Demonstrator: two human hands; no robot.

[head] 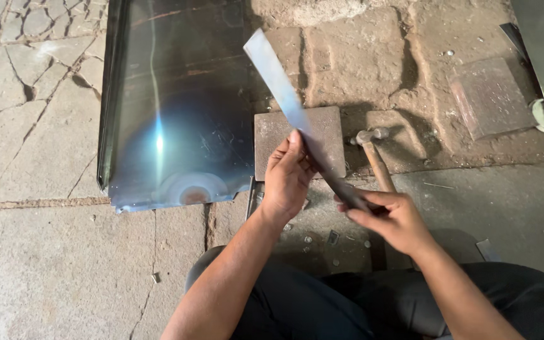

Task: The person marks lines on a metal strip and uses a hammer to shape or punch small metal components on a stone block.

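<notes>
Both hands (288, 176) (395, 217), thin flat metal strip (278, 79)

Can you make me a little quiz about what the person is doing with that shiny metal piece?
1. True or false: both hands hold the metal strip.
2. What lies on the ground beside the flat metal block?
A. a hammer
B. a saw
C. a paint brush
3. Fill in: to the left of the block lies a big shiny metal ____.

Key:
1. True. The left hand grips the strip near its middle and the right hand grips its lower end.
2. A. The hammer lies just right of the block, with a wooden handle.
3. Sheet. The metal sheet lies flat on the stone floor.
</notes>
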